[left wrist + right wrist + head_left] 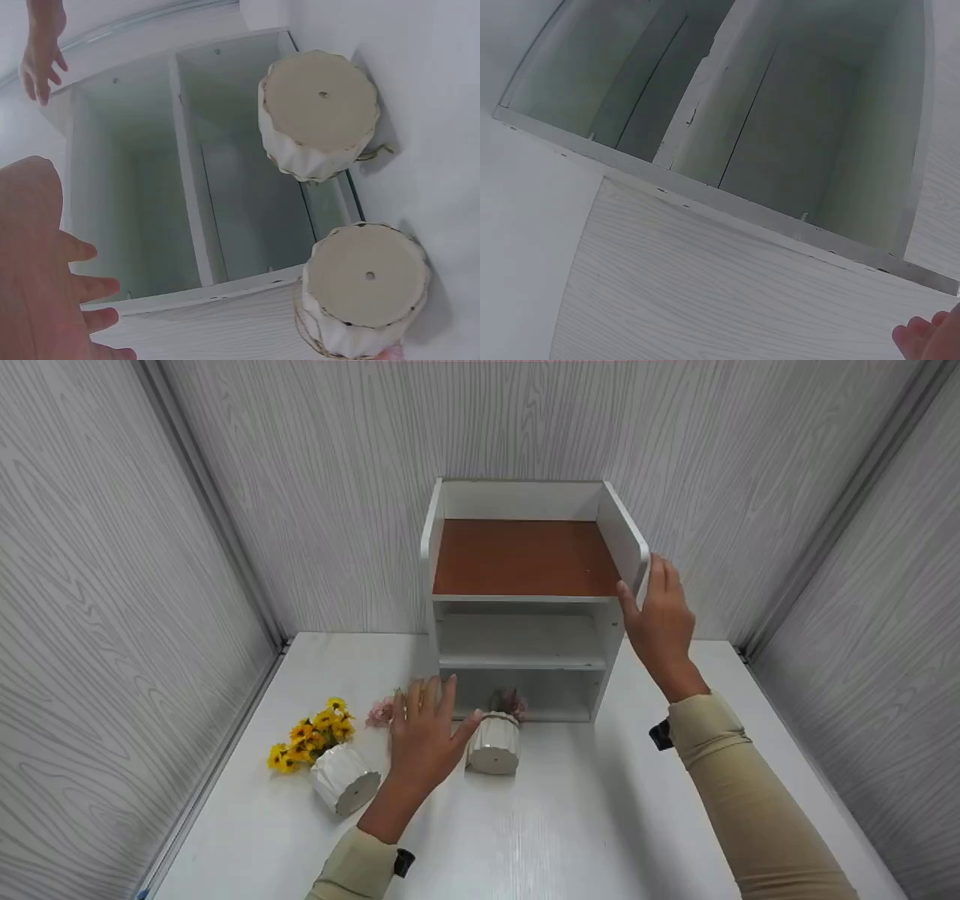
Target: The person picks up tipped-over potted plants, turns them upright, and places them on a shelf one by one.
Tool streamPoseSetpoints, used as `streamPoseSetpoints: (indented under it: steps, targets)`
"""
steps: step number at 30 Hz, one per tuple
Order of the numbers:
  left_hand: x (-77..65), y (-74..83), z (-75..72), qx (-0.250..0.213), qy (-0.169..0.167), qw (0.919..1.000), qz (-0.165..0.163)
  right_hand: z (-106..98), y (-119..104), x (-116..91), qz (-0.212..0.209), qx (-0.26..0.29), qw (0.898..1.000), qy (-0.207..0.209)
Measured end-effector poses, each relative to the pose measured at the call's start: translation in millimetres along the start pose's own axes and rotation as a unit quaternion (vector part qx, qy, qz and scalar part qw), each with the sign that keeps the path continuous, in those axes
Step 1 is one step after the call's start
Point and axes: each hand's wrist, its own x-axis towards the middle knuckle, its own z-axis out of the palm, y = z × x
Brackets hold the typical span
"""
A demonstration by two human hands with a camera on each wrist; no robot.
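Observation:
My left hand hovers with fingers spread in front of the small white shelf unit. It overlaps pink flowers in the head view, hiding what lies beneath them. A white fluted pot lies on its side to the right of that hand, pink flowers pointing into the bottom compartment. On the left, another white pot lies tipped over with yellow flowers. My right hand is at the front edge of the unit's upper right side panel, fingers extended, thumb apart from them.
The unit has a brown top board between raised white side and back panels, with two open compartments below. It stands on a white table against a grey wood-grain wall. Similar walls enclose the left and right.

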Motion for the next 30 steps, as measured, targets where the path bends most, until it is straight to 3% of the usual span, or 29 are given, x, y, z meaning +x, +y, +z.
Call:
streamPoseSetpoints:
  steps: [8,15,23,30]
  targets:
    - [-8.1,-7.7,-3.3,-0.004,-0.002,0.9997,-0.025,10.8,2.5,7.4,0.005,0.027,0.999,0.032]
    - [-25.3,-16.5,-5.8,-0.018,-0.004,0.9981,-0.059,19.6,1.9,9.4,0.021,0.092,0.994,0.047]
    - [-54.8,-40.5,-4.6,-0.03,-0.022,0.9926,-0.116,27.9,3.6,6.5,0.036,0.143,0.987,0.07]
    - [-78.0,-64.6,-8.2,-0.025,-0.048,0.9831,-0.175,26.1,-0.5,7.4,0.051,0.167,0.982,0.069]
